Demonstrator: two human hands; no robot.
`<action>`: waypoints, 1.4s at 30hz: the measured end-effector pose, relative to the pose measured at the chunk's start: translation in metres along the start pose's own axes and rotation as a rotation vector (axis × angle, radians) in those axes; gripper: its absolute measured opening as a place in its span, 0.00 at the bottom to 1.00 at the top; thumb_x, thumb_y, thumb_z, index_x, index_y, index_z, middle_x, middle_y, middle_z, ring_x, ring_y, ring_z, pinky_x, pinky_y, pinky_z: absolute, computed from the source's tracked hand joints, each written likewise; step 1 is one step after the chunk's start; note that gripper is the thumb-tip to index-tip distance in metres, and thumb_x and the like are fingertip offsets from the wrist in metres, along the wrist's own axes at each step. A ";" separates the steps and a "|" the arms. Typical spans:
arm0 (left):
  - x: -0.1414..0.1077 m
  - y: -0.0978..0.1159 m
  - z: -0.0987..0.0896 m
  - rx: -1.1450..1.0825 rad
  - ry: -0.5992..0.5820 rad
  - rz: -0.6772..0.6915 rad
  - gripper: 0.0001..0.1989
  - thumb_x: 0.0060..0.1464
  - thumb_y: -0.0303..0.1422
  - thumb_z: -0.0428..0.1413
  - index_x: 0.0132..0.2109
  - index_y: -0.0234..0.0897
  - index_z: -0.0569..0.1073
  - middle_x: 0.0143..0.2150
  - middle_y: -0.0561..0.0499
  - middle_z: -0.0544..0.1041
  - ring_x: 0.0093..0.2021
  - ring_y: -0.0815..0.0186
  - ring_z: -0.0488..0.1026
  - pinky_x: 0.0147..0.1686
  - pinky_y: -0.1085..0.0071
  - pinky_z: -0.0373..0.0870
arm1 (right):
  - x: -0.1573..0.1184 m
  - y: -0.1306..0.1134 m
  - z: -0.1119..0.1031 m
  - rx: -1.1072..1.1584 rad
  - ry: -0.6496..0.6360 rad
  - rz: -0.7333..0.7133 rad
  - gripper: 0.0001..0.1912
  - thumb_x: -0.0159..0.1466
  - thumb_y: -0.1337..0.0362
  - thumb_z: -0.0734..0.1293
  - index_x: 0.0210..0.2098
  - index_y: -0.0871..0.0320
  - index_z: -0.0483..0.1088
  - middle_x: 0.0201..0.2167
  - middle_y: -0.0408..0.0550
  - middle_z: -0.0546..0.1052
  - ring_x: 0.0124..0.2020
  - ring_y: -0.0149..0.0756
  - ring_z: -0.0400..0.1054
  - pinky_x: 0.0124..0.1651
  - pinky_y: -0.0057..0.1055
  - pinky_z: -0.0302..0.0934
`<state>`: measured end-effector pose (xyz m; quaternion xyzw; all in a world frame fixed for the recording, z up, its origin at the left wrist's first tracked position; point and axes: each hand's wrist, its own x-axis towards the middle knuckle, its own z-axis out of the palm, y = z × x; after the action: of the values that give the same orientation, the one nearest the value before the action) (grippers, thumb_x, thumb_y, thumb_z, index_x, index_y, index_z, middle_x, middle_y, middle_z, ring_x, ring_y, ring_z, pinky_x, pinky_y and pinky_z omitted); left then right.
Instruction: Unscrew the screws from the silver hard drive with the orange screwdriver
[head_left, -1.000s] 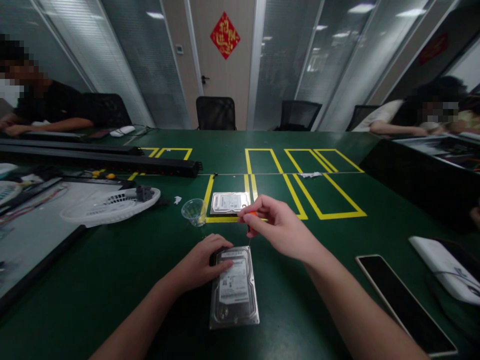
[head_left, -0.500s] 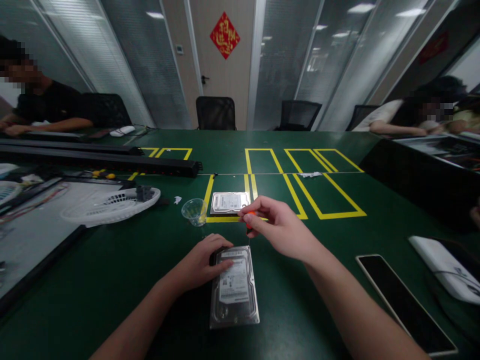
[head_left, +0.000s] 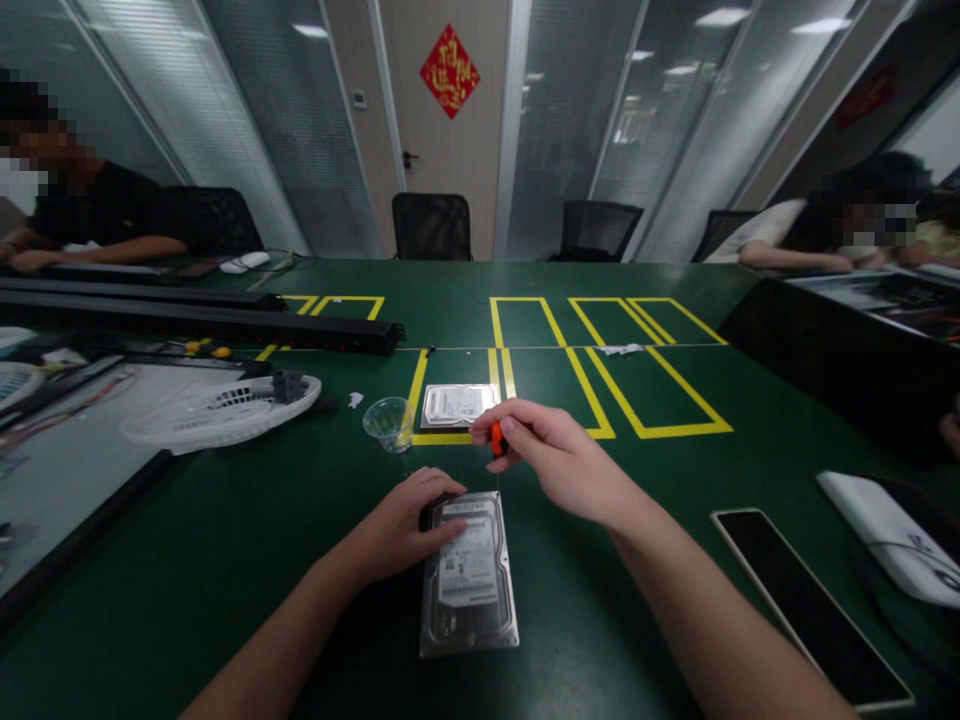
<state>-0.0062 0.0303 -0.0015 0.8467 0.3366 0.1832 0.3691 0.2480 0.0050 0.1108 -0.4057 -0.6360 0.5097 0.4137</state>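
Observation:
A silver hard drive (head_left: 480,615) with a white label lies flat on the green table in front of me. My left hand (head_left: 418,520) grips its far left side, thumb on the label and fingers over the far edge. In my right hand (head_left: 544,445) is a screwdriver (head_left: 497,440) with an orange and black handle, held upright between thumb and fingers. Its thin shaft points down to the far right corner of the drive. Just beyond my hands a second hard drive (head_left: 456,405) sits inside a yellow taped outline, its right end partly behind my right fingers.
A clear plastic cup (head_left: 388,425) stands left of the second drive. Further left are a white oval frame (head_left: 225,412) and long black bars (head_left: 322,328). A phone (head_left: 810,605) and a white device (head_left: 889,535) lie at right. Other people sit at both sides.
The fingers of my right hand have shifted around the screwdriver handle, showing more of it. My left hand and the hard drive stay where they were.

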 end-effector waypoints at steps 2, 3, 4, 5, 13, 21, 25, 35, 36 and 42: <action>0.000 0.000 0.000 0.002 -0.002 -0.001 0.14 0.67 0.36 0.63 0.57 0.43 0.78 0.54 0.47 0.79 0.54 0.55 0.76 0.53 0.59 0.72 | 0.000 -0.001 0.001 0.003 0.048 0.026 0.09 0.75 0.61 0.66 0.45 0.59 0.76 0.45 0.51 0.78 0.42 0.35 0.75 0.44 0.34 0.79; 0.000 0.000 0.000 0.000 -0.004 -0.002 0.14 0.67 0.36 0.63 0.57 0.43 0.78 0.54 0.47 0.79 0.54 0.55 0.76 0.54 0.59 0.72 | 0.000 -0.001 0.002 0.010 0.072 0.040 0.08 0.73 0.61 0.69 0.44 0.59 0.75 0.45 0.51 0.78 0.40 0.34 0.75 0.42 0.34 0.79; 0.000 0.000 0.000 -0.001 -0.005 -0.004 0.14 0.67 0.36 0.63 0.57 0.43 0.78 0.54 0.47 0.79 0.54 0.55 0.76 0.54 0.59 0.72 | 0.000 -0.002 0.002 0.023 0.092 0.049 0.07 0.72 0.61 0.71 0.43 0.59 0.74 0.45 0.50 0.78 0.39 0.34 0.75 0.41 0.33 0.79; 0.000 0.001 0.000 -0.002 -0.004 -0.005 0.14 0.67 0.36 0.63 0.57 0.43 0.78 0.54 0.47 0.79 0.54 0.54 0.76 0.54 0.59 0.72 | -0.001 -0.002 0.003 0.038 0.104 0.052 0.08 0.71 0.61 0.72 0.42 0.59 0.74 0.45 0.50 0.79 0.39 0.33 0.76 0.40 0.33 0.79; 0.001 0.000 0.000 -0.002 -0.002 0.004 0.13 0.67 0.36 0.63 0.56 0.42 0.78 0.53 0.47 0.79 0.53 0.55 0.75 0.53 0.59 0.72 | -0.001 -0.002 0.001 -0.012 0.021 -0.011 0.11 0.76 0.61 0.64 0.48 0.58 0.77 0.46 0.50 0.79 0.41 0.34 0.75 0.45 0.35 0.78; 0.000 0.001 -0.001 -0.005 -0.001 0.001 0.13 0.67 0.37 0.63 0.57 0.43 0.78 0.53 0.47 0.79 0.53 0.55 0.75 0.54 0.59 0.72 | -0.001 -0.002 0.001 -0.015 0.080 0.046 0.08 0.73 0.60 0.69 0.44 0.58 0.76 0.45 0.50 0.79 0.40 0.35 0.76 0.43 0.35 0.79; 0.000 0.002 -0.001 0.000 -0.009 -0.007 0.14 0.67 0.37 0.63 0.57 0.43 0.78 0.53 0.47 0.79 0.53 0.55 0.76 0.53 0.59 0.73 | -0.002 -0.003 0.003 0.030 0.113 0.039 0.07 0.70 0.61 0.72 0.42 0.58 0.74 0.43 0.50 0.79 0.42 0.36 0.76 0.40 0.33 0.79; 0.000 -0.001 0.000 -0.006 -0.001 0.005 0.14 0.67 0.37 0.63 0.58 0.43 0.78 0.54 0.46 0.79 0.54 0.55 0.75 0.54 0.58 0.72 | 0.000 -0.004 0.001 -0.028 0.026 0.032 0.13 0.77 0.60 0.61 0.48 0.57 0.76 0.47 0.49 0.78 0.39 0.32 0.75 0.46 0.34 0.77; 0.000 -0.001 0.000 -0.005 -0.001 0.007 0.14 0.67 0.37 0.63 0.57 0.43 0.78 0.54 0.46 0.79 0.54 0.55 0.75 0.54 0.58 0.72 | 0.000 -0.004 0.001 -0.026 0.038 0.034 0.12 0.77 0.60 0.62 0.47 0.57 0.76 0.47 0.49 0.78 0.39 0.32 0.75 0.46 0.33 0.77; 0.000 0.001 0.000 -0.010 0.002 0.007 0.13 0.67 0.36 0.63 0.57 0.42 0.78 0.53 0.46 0.79 0.53 0.55 0.75 0.53 0.59 0.72 | -0.002 -0.005 0.002 -0.042 0.112 0.059 0.08 0.70 0.59 0.72 0.43 0.58 0.75 0.44 0.50 0.79 0.39 0.35 0.75 0.37 0.32 0.77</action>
<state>-0.0057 0.0300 -0.0003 0.8458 0.3330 0.1872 0.3723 0.2465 0.0022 0.1152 -0.4606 -0.6101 0.4848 0.4250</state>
